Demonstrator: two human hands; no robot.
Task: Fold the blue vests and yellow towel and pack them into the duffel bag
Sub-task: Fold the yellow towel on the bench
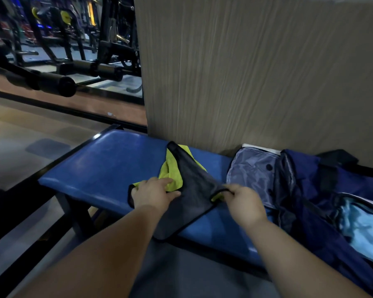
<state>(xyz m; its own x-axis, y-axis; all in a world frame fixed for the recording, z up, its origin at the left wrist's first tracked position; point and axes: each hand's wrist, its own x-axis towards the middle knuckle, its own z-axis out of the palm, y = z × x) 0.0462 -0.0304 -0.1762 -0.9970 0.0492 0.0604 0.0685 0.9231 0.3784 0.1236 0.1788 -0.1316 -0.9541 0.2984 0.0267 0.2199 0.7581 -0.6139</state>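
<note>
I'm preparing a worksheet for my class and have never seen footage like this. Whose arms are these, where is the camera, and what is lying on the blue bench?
No machine here: a person wears one wide-angle camera on the head, looking down at their own bare arms. The left hand lies flat, its fingers fairly straight, across a dark mesh vest and the yellow towel that lies partly under it, on the blue bench. The right hand pinches the vest's black edging. To the right a navy duffel bag sits open. Behind stand a wood-grain panel and, farther left, gym machines.
</note>
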